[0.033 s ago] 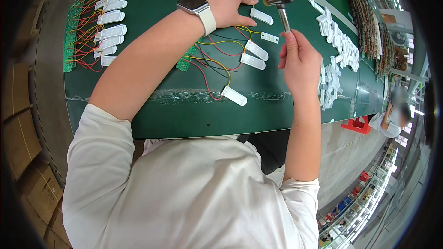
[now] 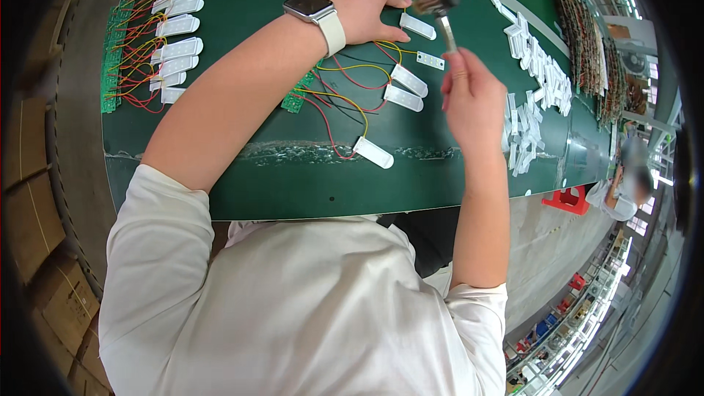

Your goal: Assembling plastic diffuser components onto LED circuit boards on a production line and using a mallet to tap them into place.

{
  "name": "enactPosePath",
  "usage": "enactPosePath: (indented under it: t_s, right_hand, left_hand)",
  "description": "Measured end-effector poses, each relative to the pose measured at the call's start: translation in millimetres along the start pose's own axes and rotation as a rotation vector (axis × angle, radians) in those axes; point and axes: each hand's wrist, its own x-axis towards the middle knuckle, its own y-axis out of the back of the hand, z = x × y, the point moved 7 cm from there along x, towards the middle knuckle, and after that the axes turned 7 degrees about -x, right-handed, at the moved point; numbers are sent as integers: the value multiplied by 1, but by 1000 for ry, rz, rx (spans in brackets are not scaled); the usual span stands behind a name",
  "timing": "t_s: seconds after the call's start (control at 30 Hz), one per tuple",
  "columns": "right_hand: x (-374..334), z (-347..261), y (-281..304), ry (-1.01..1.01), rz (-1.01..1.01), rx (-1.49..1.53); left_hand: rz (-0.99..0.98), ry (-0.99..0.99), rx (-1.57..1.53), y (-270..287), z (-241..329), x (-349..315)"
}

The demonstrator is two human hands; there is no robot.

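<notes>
My right hand (image 2: pixel 473 99) grips the handle of a small mallet (image 2: pixel 449 35) with a metal shaft. Its dark and tan head is blurred, above and beside a white oblong module (image 2: pixel 418 26). My left hand (image 2: pixel 356 1), a watch (image 2: pixel 309 7) on its wrist, lies on the table with fingers spread, thumb near that module. Between my arms, red, yellow and black wires run from a green circuit board (image 2: pixel 295 97), partly behind my left forearm, to more white modules (image 2: pixel 403 97) and a small white LED strip (image 2: pixel 430 61). Another wired module (image 2: pixel 373 152) lies closer to me.
At the table's left, several wired modules (image 2: pixel 177 26) fan out from a green board strip (image 2: pixel 113 66). Loose white plastic pieces (image 2: pixel 543 77) are heaped at the right, with stacked boards (image 2: pixel 576 37) beyond. A red stool (image 2: pixel 566 200) and a person (image 2: pixel 623 189) are farther right.
The mallet and my right hand have moved slightly left, and the mallet's head is more blurred. My left hand stays in place.
</notes>
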Motion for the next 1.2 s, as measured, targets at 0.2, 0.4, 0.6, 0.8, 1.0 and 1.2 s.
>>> enactPosePath:
  t_s: [0.2,0.4,0.6,0.8,1.0,1.2]
  right_hand:
    - [2,-17,8,56,47,-193]
    - [-6,15,18,-25,22,-244]
    - [-5,16,25,-65,87,-115]
    - [-2,-8,6,116,137,-101]
    - [1,-11,-8,52,-6,-177]
    - [-3,1,12,9,53,-92]
  left_hand:
    - [98,16,29,-9,-12,0]
    - [8,13,-13,1,-2,-2]
    - [27,1,11,1,-3,-7]
    - [5,22,4,0,-2,-3]
    - [28,3,6,3,-2,-7]
    - [36,4,5,4,-2,-7]
